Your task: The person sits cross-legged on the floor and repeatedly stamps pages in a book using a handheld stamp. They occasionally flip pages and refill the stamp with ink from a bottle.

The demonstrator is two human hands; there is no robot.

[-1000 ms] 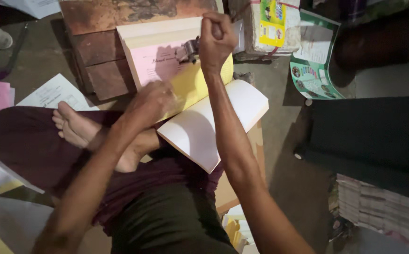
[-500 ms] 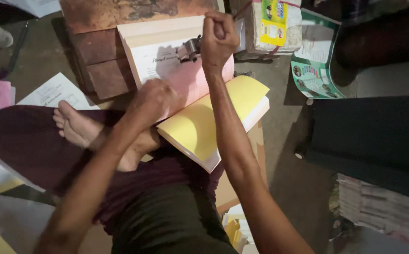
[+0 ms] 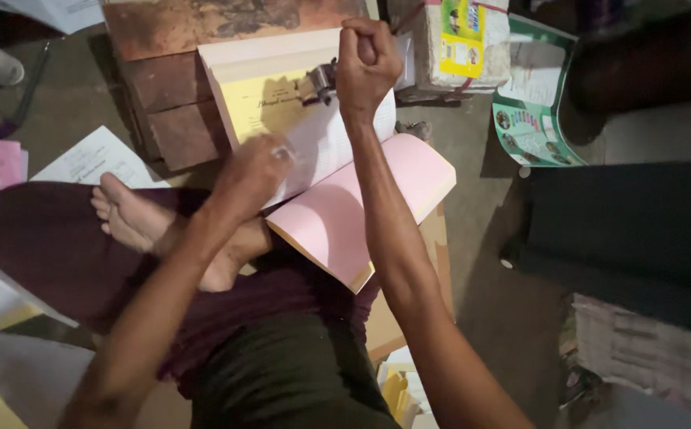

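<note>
Concrete floor [image 3: 488, 262] runs under everything, littered with paper, and a worn wooden block [image 3: 202, 48] stands on it at the top of the view. All places below are given from that block.

Against the block's front leans a thick pad [image 3: 337, 159] of coloured sheets. A yellow sheet [image 3: 262, 107] lies flat near the block, a white sheet [image 3: 322, 147] is lifted just below it, and the turned pink sheets [image 3: 361, 214] spread out further below and to the right, over the person's lap.

The right hand [image 3: 368, 63] is at the block's lower right corner, closed in a fist around a small metal stamp [image 3: 319, 81] that sits on the pad's top edge. The left hand [image 3: 260, 168] is below the block, fingers curled together and pressed on the white sheet; it looks blurred, so I cannot tell whether it pinches the sheet.

A bare foot [image 3: 135, 218] rests below and left of the block, on the dark red cloth of the crossed legs. Loose white papers [image 3: 95, 159] lie left of the block. A taped bundle [image 3: 453, 48] sits just right of it, and a green printed sheet [image 3: 532, 111] lies further right.
</note>
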